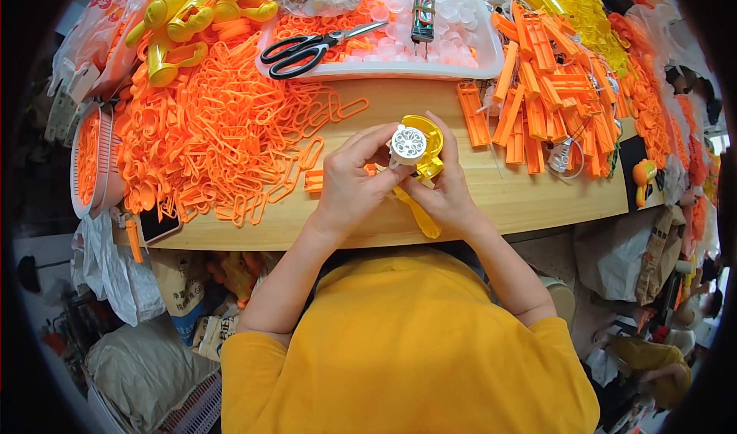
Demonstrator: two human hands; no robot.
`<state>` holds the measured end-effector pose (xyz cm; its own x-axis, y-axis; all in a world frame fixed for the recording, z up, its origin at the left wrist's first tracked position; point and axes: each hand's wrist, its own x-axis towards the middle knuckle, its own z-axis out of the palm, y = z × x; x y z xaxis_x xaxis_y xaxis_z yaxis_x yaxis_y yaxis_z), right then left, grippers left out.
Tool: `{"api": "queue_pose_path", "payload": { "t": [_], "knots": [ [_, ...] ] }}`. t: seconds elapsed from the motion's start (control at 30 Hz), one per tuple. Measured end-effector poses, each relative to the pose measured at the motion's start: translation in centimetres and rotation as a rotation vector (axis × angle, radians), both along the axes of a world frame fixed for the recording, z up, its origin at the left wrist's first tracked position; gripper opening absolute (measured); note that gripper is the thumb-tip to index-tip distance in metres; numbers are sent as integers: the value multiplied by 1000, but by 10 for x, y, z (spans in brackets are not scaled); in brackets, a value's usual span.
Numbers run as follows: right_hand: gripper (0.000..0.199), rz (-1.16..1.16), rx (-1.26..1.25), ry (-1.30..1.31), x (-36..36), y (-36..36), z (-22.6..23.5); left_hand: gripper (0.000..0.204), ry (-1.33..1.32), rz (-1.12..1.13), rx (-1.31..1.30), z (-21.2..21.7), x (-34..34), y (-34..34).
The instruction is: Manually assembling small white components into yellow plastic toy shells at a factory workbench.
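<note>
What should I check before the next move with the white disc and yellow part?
1. Left hand grips white disc: ok.
2. Right hand steadies yellow part: ok.
3. Disc sits against the yellow part: ok; fully seated: cannot tell.
4. Bare table beside the hands: ok.
5. Scissors lie in the white tray, apart from both hands: ok.
6. Orange loops within the left hand's reach: ok.

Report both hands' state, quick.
Left hand: closed on the white round piece.
Right hand: closed on the yellow toy body.
</note>
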<state>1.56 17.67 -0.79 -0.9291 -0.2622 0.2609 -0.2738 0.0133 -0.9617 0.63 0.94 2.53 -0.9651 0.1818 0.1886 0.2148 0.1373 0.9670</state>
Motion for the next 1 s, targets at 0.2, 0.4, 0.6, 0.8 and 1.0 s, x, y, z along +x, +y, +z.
{"api": "queue_pose_path", "payload": {
  "t": [0.2, 0.4, 0.6, 0.8, 1.0],
  "knots": [
    [87, -68, 17, 26, -1, -2, -3, 44, 72, 89, 4, -5, 3, 7],
    [85, -25, 8, -30, 0, 0, 3, 44, -4, 87, 51, -8, 3, 5],
    [83, -110, 150, 152, 7, -8, 3, 46, 11, 67, 111, -10, 5, 5],
    [87, -116, 130, 379, 9, -18, 18, 48, 37, 41, 208, -12, 7, -1],
    [56, -310, -194, 123, 2, -33, 4, 49, 275, 59, -92, -9, 4, 5]
  ]
}}
